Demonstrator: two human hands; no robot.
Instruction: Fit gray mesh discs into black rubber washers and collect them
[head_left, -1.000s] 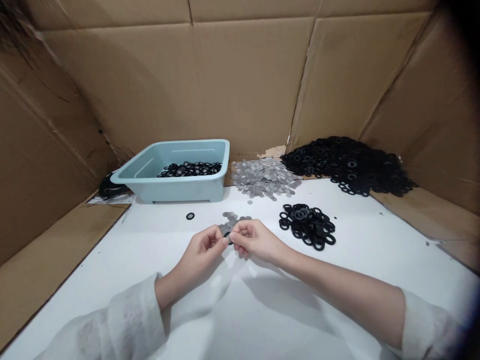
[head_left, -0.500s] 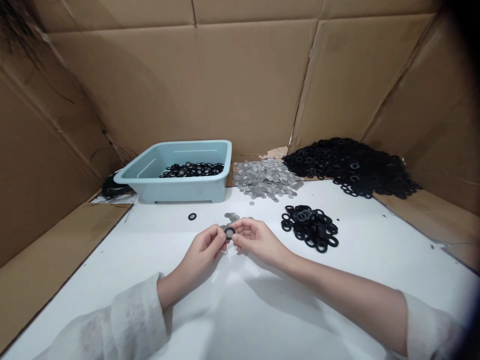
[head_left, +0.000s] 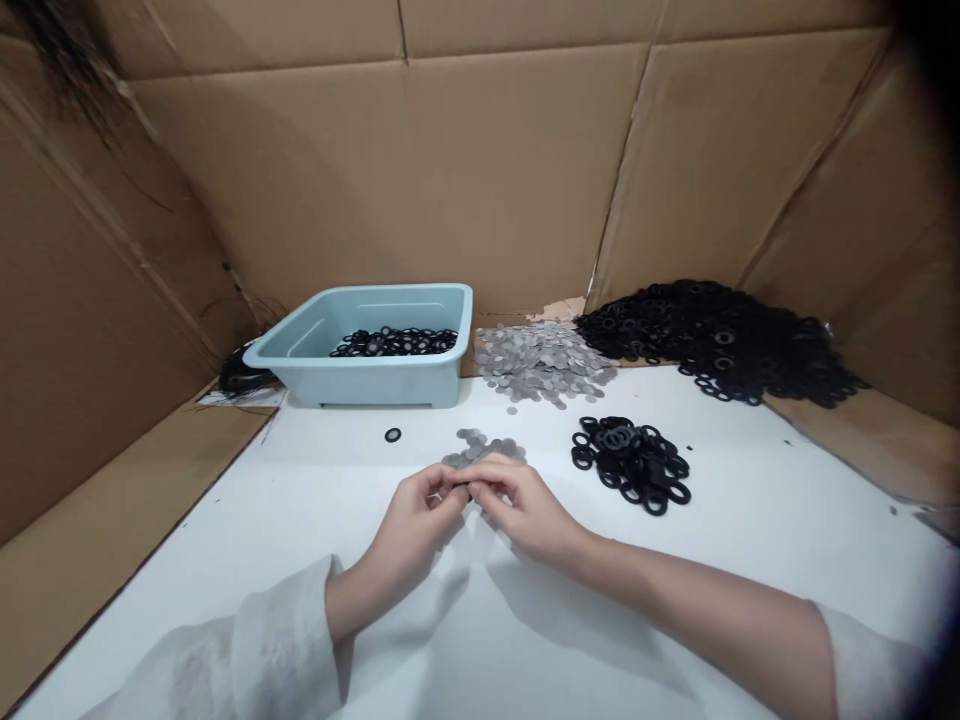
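Note:
My left hand and my right hand meet fingertip to fingertip over the white table. Both pinch one small black ring, mostly hidden by the fingers. Just beyond the fingertips lies a small heap of grey discs. A small pile of black rings lies to the right of my right hand.
A light blue tub with black rings inside stands at the back left. A large heap of grey discs and a big mound of black rings lie at the back. One loose ring lies near the tub. Cardboard walls enclose the table.
The ring showed between my fingertips half a second ago; now the fingers have closed over it and both hands sit slightly lower and to the right in the picture.

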